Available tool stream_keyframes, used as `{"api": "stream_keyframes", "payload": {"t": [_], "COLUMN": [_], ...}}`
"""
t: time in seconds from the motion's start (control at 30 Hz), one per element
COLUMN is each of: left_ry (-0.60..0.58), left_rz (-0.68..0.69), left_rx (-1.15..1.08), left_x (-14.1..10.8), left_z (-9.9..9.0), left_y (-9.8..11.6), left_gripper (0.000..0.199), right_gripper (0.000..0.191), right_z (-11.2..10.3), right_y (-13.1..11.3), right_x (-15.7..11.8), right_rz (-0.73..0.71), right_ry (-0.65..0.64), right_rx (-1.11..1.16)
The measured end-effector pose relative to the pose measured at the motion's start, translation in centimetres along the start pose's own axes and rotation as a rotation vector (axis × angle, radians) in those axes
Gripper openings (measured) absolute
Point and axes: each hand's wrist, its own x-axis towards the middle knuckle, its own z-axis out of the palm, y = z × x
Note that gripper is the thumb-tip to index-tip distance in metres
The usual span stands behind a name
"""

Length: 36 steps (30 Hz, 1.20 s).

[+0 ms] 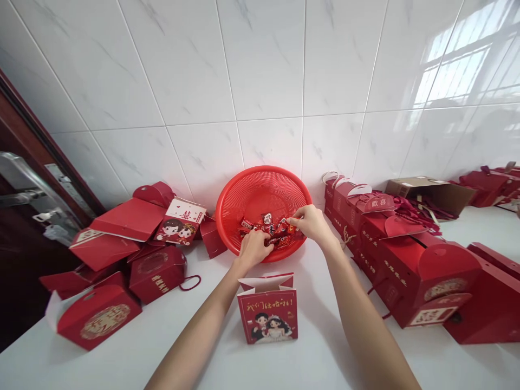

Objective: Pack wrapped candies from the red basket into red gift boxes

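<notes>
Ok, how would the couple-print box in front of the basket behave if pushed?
The couple-print box looks like thin folded card, so it's probably light. Standing upright, it might tip. Its top is open, so it could also flex.

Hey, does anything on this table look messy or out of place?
Mainly the heap of red boxes on the left: they lie at mixed angles, stacked over one another, while the row of red boxes on the right looks more orderly. I see nothing spilled; the wrapped packets are inside the red basket.
</notes>
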Motion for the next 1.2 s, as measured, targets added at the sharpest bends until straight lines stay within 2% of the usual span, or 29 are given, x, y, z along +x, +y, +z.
{"api": "stream_keyframes", "payload": {"t": [0.13, 0.23, 0.33, 0.37, 0.47, 0.53, 0.67, 0.8, 1.07, 1.2], "left_ry": [-0.012, 0.009, 0.047, 0.062, 0.107, 0.149, 0.218, 0.138, 0.063, 0.054], "left_rz": [0.017, 0.025, 0.024, 0.022, 0.019, 0.022, 0.152, 0.31, 0.321, 0.289], "left_rx": [0.03, 0.02, -0.01, -0.024, -0.065, -0.089, -0.193, -0.278, -0.331, -0.381], "left_x": [0.5, 0.6, 0.6, 0.6, 0.6, 0.6, 0.6, 0.7, 0.5, 0.1], "left_z": [0.9, 1.6, 2.0, 2.1, 2.4, 2.6, 3.0, 3.5, 3.8, 3.4], "left_y": [-0.1, -0.4, -0.8, -1.0, -1.6, -1.9, -1.8, -0.8, 0.0, 0.0], "left_gripper": [0.016, 0.019, 0.026, 0.029, 0.035, 0.035, 0.025, 0.024, 0.042, 0.04], "right_gripper": [0.026, 0.027, 0.005, 0.008, 0.033, 0.037, 0.017, 0.009, 0.009, 0.012], "right_z": [0.5, 0.7, 0.6, 0.5, 0.5, 0.5, 0.3, -0.1, -0.6, -0.8], "right_y": [0.4, 0.9, 1.4, 1.4, 1.4, 1.1, 0.4, 0.0, 0.4, 0.2], "right_x": [0.5, 0.9, 1.2, 1.3, 1.3, 1.2, 0.8, 0.5, 0.6, 0.5], "right_rz": [-0.032, -0.101, -0.129, -0.131, -0.118, -0.105, -0.106, -0.143, -0.221, -0.212], "right_ry": [0.073, 0.142, 0.174, 0.181, 0.198, 0.204, 0.199, 0.214, 0.246, 0.271], "right_rx": [0.118, 0.047, 0.061, 0.084, 0.133, 0.146, 0.154, 0.169, 0.269, 0.268]}}
